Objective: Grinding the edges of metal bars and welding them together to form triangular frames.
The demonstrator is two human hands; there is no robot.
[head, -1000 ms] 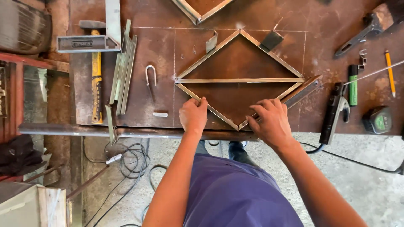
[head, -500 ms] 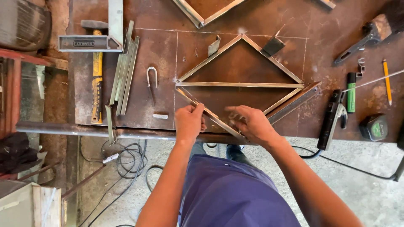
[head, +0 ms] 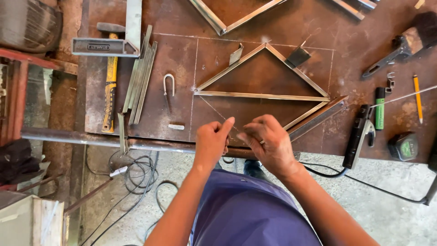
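Frame (head: pixel 261 86) of thin steel strip, lying flat on the rusty table (head: pixel 214 118): a triangle with its apex away from the body, a cross strip along its base, and one lower strip running from the right corner back toward the hands. Lower left side of the diamond missing from its place; probably lifted off by the hands, though no strip clearly seen between them. Left hand (head: pixel 211 141) at the near table edge, fingers curled, index finger out toward the chalk line. Right hand (head: pixel 268 143) just beside it, fingers bent and pinched together, ring showing; whether closed on a strip, cannot tell. Likely light and stiff, a little springy along its length, with sharp cut ends and a smooth face prone to sliding on the plate; best taken by the edges near mid-length, pinched between thumb and fingers, away from the mitred tips. Off to the left, a hammer (head: pixel 109 86) under a square (head: pixel 114 41), and a bundle of spare strips (head: pixel 141 77). To the right, a marker (head: pixel 379 108), pencil (head: pixel 418 99) and tape measure (head: pixel 403 146).
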